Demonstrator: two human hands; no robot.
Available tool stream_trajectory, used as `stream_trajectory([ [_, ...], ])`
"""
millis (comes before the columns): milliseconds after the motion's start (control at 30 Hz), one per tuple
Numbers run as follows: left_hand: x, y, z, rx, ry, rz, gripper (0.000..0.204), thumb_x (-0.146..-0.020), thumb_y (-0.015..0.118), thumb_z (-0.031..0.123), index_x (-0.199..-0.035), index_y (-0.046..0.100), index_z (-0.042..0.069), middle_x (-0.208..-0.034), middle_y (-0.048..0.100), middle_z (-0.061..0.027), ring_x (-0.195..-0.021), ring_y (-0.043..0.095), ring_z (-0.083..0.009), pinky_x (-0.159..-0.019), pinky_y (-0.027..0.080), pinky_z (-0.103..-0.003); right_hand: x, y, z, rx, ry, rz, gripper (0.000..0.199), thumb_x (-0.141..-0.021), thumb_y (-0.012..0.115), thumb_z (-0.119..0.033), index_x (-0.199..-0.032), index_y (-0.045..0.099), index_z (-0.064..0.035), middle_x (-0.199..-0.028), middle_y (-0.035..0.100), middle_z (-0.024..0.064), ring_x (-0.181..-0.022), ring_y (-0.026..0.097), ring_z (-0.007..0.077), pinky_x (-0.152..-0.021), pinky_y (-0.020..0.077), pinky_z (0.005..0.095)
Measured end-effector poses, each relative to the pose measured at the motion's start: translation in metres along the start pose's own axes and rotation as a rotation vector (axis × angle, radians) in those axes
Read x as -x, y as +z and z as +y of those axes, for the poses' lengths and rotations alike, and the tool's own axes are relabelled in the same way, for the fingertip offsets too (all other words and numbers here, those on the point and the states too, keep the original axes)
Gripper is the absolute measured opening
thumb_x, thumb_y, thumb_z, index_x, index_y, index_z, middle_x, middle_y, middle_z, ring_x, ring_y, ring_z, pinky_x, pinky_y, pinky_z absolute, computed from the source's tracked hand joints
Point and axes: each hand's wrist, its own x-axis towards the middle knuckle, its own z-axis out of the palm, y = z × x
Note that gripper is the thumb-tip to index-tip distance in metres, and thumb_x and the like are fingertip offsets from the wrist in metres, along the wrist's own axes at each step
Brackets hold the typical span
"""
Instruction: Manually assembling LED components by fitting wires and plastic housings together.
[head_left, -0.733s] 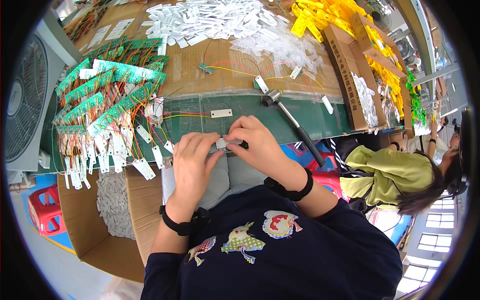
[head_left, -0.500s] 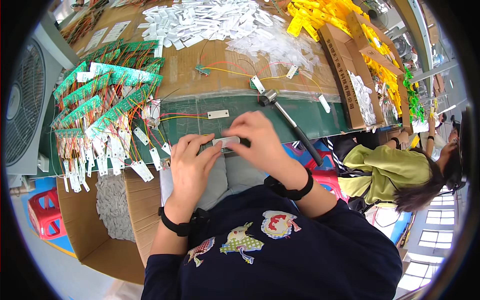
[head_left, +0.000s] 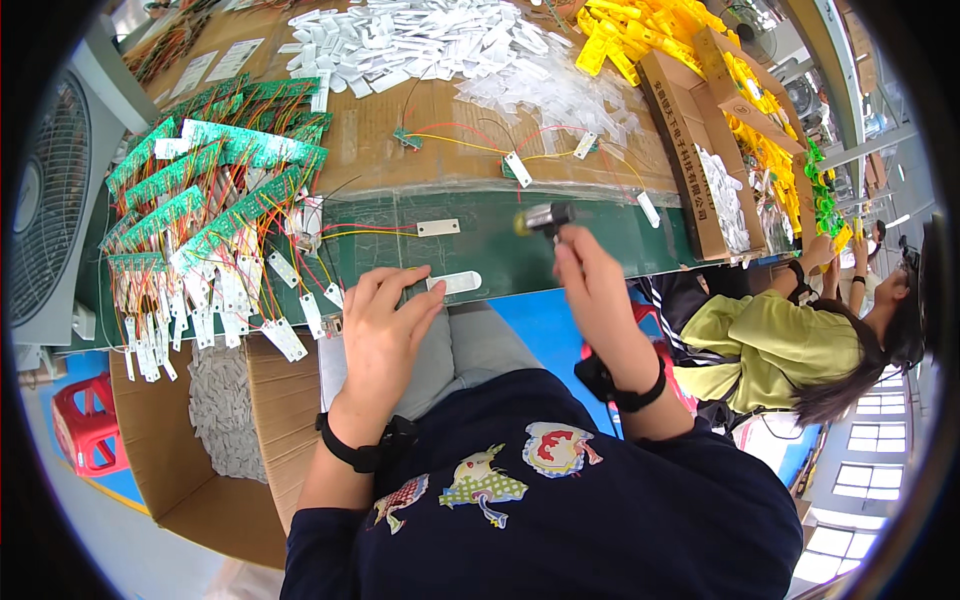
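Observation:
At the table's near edge lies a rounded white plastic piece [head_left: 456, 283]. My left hand [head_left: 384, 312] has its fingers bent, holding the piece by its left end against the green surface. Gripped in my right hand [head_left: 598, 285] is a small hammer [head_left: 546, 217], raised to the right of the piece. Its head is smeared by motion and its handle is mostly hidden by the hand. A white wired strip [head_left: 437, 228] with small holes lies just beyond the plastic piece.
Green circuit boards [head_left: 240, 145] with wires and white strips are stacked at left, beside a fan [head_left: 45, 200]. White parts [head_left: 400, 45] and yellow parts [head_left: 610, 35] are heaped at the back. A cardboard box [head_left: 672, 150] stands right; a person in green [head_left: 780, 335] sits beyond.
My right hand has left the white plastic piece, moved right and picked up the hammer from the table. My left hand has stayed in place.

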Motion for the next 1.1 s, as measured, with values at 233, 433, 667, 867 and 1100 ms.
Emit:
stream_trajectory([
  [233,0.0,-0.001,0.001,0.0,0.003,-0.005,0.024,-0.067,0.075,0.008,-0.091,0.071,0.011,-0.104,0.066,-0.0019,-0.096,0.057,-0.0232,-0.078,0.044,-0.037,0.021,0.015,-0.036,0.106,-0.212,-0.192,0.03,-0.088,0.058,-0.006,-0.118,0.058,-0.0026,-0.078,0.052,0.0122,-0.066,0.054,0.0304,-0.059,0.0452,0.0359],
  [433,0.001,0.001,-0.002,0.006,0.008,0.011,0.024,-0.067,0.075,0.008,-0.091,0.071,0.012,-0.104,0.065,-0.0015,-0.096,0.057,-0.0233,-0.078,0.043,-0.037,0.02,-0.009,-0.05,-0.137,-0.478,0.193,0.034,-0.087,0.059,-0.005,-0.122,0.058,-0.0039,-0.077,0.052,0.011,-0.065,0.055,0.0278,-0.058,0.046,0.0352],
  [667,0.0,-0.002,-0.001,0.051,-0.02,-0.026,0.039,-0.067,0.076,0.006,-0.104,0.066,0.007,-0.104,0.067,-0.004,-0.096,0.058,-0.0254,-0.08,0.044,-0.039,0.03,0.022,-0.035,0.052,-0.233,-0.147,0.039,-0.087,0.059,-0.004,-0.126,0.056,-0.0035,-0.071,0.05,0.0107,-0.056,0.053,0.0262,-0.051,0.0435,0.0354],
  [867,-0.001,-0.003,-0.003,0.11,-0.086,-0.042,0.063,-0.066,0.076,0.006,-0.124,0.051,0.007,-0.103,0.066,-0.0024,-0.098,0.057,-0.0243,-0.081,0.041,-0.039,0.027,0.036,-0.043,-0.024,-0.248,-0.189,0.041,-0.086,0.058,-0.003,-0.127,0.056,-0.0043,-0.07,0.051,0.0108,-0.057,0.054,0.0266,-0.051,0.0439,0.0359],
  [1100,-0.001,-0.002,-0.003,0.12,-0.113,-0.049,0.064,-0.065,0.077,0.007,-0.124,0.051,0.008,-0.103,0.066,-0.0021,-0.099,0.056,-0.0241,-0.082,0.041,-0.039,0.023,0.039,-0.04,0.015,-0.255,-0.201,0.041,-0.086,0.058,-0.004,-0.126,0.056,-0.0051,-0.071,0.053,0.0108,-0.06,0.056,0.0277,-0.053,0.0454,0.0371],
])
